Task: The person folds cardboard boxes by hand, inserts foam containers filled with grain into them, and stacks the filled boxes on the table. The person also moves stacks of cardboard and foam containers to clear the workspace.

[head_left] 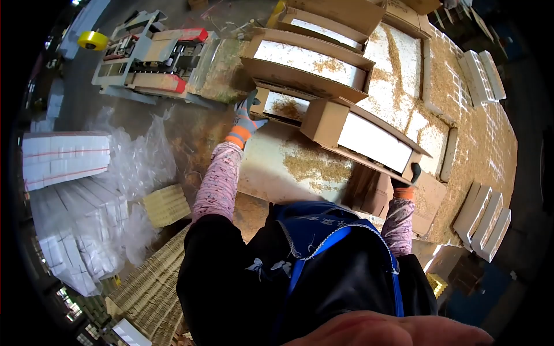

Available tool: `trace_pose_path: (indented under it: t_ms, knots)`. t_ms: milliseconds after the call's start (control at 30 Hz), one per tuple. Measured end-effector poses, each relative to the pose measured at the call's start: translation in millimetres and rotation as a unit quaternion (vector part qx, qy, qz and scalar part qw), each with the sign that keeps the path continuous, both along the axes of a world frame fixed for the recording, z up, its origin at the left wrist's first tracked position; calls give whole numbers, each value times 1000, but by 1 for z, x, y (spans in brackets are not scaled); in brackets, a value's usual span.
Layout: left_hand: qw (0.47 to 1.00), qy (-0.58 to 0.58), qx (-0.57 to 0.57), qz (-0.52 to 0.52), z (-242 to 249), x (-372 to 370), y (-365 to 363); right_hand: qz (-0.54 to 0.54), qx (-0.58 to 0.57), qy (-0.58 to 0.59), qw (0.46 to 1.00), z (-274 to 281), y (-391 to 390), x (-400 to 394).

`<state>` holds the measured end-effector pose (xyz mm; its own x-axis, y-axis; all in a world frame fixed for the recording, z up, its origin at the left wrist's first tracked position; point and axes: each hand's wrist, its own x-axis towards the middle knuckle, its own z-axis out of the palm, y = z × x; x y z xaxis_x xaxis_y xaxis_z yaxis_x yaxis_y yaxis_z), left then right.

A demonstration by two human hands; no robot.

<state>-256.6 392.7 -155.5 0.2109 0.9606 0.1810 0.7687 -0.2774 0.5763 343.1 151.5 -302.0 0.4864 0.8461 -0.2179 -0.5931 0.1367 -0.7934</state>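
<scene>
My left hand (247, 118), in a grey and orange glove, grips the left end of a narrow open cardboard box (259, 102), with fingers and thumb on either side of it. White material with brown crumbs shows inside. In front of that box is another long cardboard box (323, 122), set at a slant and partly covering it. It holds a white block (375, 142). My right hand (407, 180), in a dark glove with an orange cuff, holds this slanted box at its right end. Part of the right hand is hidden behind the cardboard.
More open boxes (309, 63) with white contents stand behind. Brown crumbs cover the worktable (265, 173). White blocks (483, 222) lie at the right. A machine (156, 57) with red parts stands at the back left. Plastic-wrapped white stacks (66, 158) and a pale yellow bundle (166, 206) are at the left.
</scene>
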Motion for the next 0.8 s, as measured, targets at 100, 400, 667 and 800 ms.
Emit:
trace_pose_path:
  t_ms: [100, 400, 667, 800]
  knots:
    - [995, -104, 3, -1, -13, 1, 4, 43, 16, -110, 993, 35, 44, -41]
    - [975, -173, -138, 12, -88, -4, 10, 229, 10, -223, 947, 100, 127, -167]
    - [544, -720, -330, 278, -61, 10, 9, 226, 32, -337, 913, 133, 153, -229]
    - [552, -721, -385, 167, -38, 5, 6, 242, -103, -131, 956, 210, 162, -250]
